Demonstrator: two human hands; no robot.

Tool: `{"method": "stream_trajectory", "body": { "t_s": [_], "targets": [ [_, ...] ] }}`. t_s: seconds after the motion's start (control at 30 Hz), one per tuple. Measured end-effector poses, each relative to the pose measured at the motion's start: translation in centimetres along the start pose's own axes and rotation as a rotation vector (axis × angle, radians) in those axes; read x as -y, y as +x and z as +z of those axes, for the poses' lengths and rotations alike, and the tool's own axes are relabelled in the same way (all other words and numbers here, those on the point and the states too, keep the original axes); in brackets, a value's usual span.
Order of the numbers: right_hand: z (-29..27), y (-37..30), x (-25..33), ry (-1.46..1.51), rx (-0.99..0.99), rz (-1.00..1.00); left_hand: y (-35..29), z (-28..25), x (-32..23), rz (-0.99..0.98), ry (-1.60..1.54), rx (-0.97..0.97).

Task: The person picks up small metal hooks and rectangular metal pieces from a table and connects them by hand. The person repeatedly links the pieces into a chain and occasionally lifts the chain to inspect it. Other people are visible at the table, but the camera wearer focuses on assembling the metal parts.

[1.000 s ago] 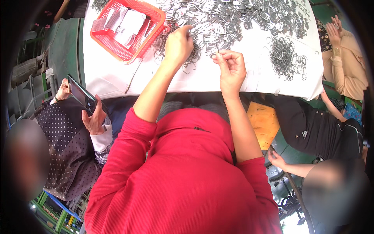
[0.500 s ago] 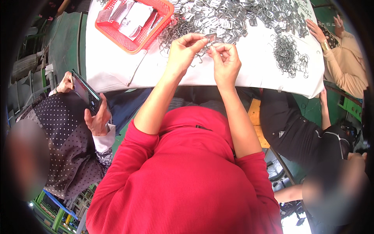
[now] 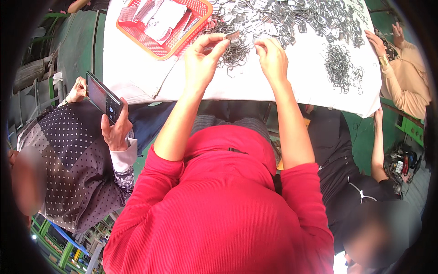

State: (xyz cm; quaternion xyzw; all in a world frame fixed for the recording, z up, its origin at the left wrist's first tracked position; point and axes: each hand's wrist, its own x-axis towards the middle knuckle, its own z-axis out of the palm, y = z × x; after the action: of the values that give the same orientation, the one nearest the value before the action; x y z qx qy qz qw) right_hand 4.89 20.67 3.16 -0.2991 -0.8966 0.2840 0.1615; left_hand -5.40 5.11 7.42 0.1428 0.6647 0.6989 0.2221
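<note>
The buckle [image 3: 232,34], over the desk [image 3: 242,86] in the pinched grip of the left hand [image 3: 200,64], is judged light, stiff and somewhat slippery, best taken by its edge. The right hand [image 3: 274,61] shows a narrow grip, contents undeterminable. Compared with the frame half a second earlier, the hands, then almost touching, stand apart.

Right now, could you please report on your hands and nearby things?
Left hand pinching metal piece. Right hand, grip unclear. Metal pile beyond; red basket to the left.
</note>
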Motion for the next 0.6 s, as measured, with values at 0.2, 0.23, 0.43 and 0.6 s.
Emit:
{"method": "stream_trajectory", "body": {
  "t_s": [0.2, 0.23, 0.43, 0.6],
  "targets": [
    [0.9, 3.0, 0.3, -0.233, 0.260, -0.263, -0.3, -0.7, -0.6, -0.043, -0.022, -0.040],
    [1.4, 3.3, -0.2, -0.254, 0.266, -0.308, -0.4, -0.7, -0.6, -0.042, -0.018, -0.048],
    [0.7, 2.8, -0.5, -0.250, 0.261, -0.291, -1.1, -1.0, -1.0, -0.044, 0.053, -0.011],
    [0.6, 2.2, -2.7, 0.441, 0.380, 0.270, -1.2, -0.5, -0.8, -0.007, 0.010, -0.029]
  ]
}}
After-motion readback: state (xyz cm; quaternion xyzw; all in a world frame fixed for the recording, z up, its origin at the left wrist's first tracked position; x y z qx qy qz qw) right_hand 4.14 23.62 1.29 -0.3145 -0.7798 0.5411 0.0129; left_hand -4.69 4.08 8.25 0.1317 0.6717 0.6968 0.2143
